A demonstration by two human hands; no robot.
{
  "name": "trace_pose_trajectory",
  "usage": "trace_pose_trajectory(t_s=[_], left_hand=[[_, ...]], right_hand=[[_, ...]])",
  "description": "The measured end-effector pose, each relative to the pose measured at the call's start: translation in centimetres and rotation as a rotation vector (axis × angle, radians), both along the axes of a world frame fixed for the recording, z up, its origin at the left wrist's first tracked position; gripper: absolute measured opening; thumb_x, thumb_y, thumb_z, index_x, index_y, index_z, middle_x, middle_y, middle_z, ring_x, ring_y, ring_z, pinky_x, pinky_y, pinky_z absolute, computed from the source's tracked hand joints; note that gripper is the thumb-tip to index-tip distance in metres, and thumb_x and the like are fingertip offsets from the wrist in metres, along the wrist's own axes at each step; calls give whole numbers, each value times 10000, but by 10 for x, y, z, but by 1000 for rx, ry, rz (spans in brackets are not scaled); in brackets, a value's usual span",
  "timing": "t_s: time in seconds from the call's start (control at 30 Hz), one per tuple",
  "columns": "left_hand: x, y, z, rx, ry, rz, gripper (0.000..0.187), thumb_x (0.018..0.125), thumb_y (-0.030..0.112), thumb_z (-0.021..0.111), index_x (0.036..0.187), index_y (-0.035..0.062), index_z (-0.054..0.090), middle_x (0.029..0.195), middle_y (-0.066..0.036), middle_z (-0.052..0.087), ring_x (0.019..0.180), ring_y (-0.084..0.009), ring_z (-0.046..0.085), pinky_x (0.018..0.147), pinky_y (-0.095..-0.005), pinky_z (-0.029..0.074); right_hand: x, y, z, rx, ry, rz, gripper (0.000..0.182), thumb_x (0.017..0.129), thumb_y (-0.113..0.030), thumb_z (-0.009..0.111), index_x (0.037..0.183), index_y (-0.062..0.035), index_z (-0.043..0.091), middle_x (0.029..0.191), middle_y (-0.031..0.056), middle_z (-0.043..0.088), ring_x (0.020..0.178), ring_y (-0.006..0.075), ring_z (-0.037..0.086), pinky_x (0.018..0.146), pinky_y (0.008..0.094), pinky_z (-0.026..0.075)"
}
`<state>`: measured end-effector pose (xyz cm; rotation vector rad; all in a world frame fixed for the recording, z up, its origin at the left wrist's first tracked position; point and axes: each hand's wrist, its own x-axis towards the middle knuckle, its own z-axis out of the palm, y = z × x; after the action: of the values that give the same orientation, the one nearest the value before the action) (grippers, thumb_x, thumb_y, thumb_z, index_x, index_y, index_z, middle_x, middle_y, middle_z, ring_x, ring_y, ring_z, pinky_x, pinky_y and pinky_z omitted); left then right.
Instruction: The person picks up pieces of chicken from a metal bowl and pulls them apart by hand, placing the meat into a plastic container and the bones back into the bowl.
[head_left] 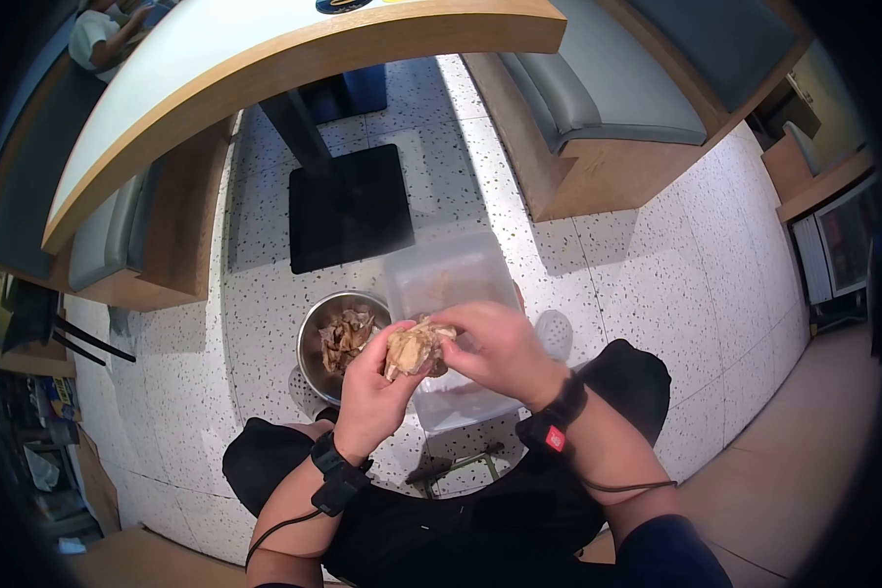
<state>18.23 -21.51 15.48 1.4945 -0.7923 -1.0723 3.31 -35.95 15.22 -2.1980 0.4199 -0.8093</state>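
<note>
A pale brown, layered clump [415, 350] is held between my two hands, over the near left part of a translucent plastic bin [461, 265]. My left hand [374, 392] wraps its fingers round the clump from the left and below. My right hand [495, 348] pinches its upper right edge, with the fingers bent. To the left, beside the bin, a round metal bowl [307, 343] holds brown, ragged pieces [346, 338]. Part of the bin's inside is hidden by my hands.
A wood-edged white table [294, 49] on a black base [351, 211] stands ahead. Grey padded benches [608, 88] flank it. A person [98, 39] sits at the far upper left. A green metal frame [465, 470] is close below me.
</note>
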Motion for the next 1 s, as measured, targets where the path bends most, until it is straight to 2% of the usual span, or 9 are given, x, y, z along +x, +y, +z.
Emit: trace_pose_trajectory(t_s=[0.07,0.13,0.37,0.47,0.53,0.63,0.7,0.77,1.0], left_hand=[[0,0,-3,-69,23,42,468,942,17,736,1377,-10,565,1221,-71,692,1122,-122,646,975,-285,527],[1,2,-3,-83,68,46,472,938,0,731,1379,-11,563,1235,-70,686,1136,-122,641,984,-284,523],[8,7,-7,-135,256,34,490,924,-58,711,1384,-18,548,1298,-73,656,1189,-130,619,1014,-278,505],[5,4,-6,-116,130,72,496,912,-55,709,1378,-9,544,1269,-66,664,1153,-131,633,1008,-280,506],[3,2,-5,-93,51,80,469,922,-36,705,1364,-13,551,1255,-68,670,1135,-127,637,993,-278,510],[0,1,-7,-38,-145,80,422,933,-5,700,1334,-21,567,1214,-80,685,1099,-129,650,960,-279,520],[-1,2,-11,-6,-266,77,403,935,7,698,1317,-25,576,1188,-89,694,1080,-136,658,941,-284,526],[-2,2,-14,-26,-473,72,448,873,28,708,1304,-18,595,1147,-207,698,1052,-334,705,923,-376,541],[-3,3,-11,-82,-444,39,439,872,9,693,1300,-16,598,1127,-207,702,1036,-344,707,917,-379,544]], right_hand=[[0,3,-1,101,2,-35,288,856,-111,770,1124,-18,716,963,144,734,828,287,731,761,368,593],[0,3,0,360,28,-61,309,886,-87,782,1177,-13,713,1012,97,760,853,167,740,769,297,595],[-2,-5,7,816,96,32,259,925,-69,759,1172,-3,714,1009,53,752,862,87,696,772,275,590],[1,-4,10,621,82,5,242,916,-92,761,1135,4,718,1022,91,737,869,155,715,771,301,585],[2,-6,5,-136,-2,-21,236,862,-83,772,1085,-27,723,1021,88,690,911,234,686,796,345,564],[3,-6,8,-393,76,-12,213,800,-93,766,1002,-48,715,991,91,642,919,300,631,815,388,534],[5,-3,0,-399,103,-16,202,789,-105,761,976,-49,708,973,87,637,896,294,619,814,399,524],[7,0,-6,-404,131,-20,192,779,-117,756,950,-49,701,954,83,632,874,288,607,813,409,514],[7,-3,-12,-222,125,-24,130,793,-115,739,887,-34,702,828,102,655,818,302,625,772,416,535]])
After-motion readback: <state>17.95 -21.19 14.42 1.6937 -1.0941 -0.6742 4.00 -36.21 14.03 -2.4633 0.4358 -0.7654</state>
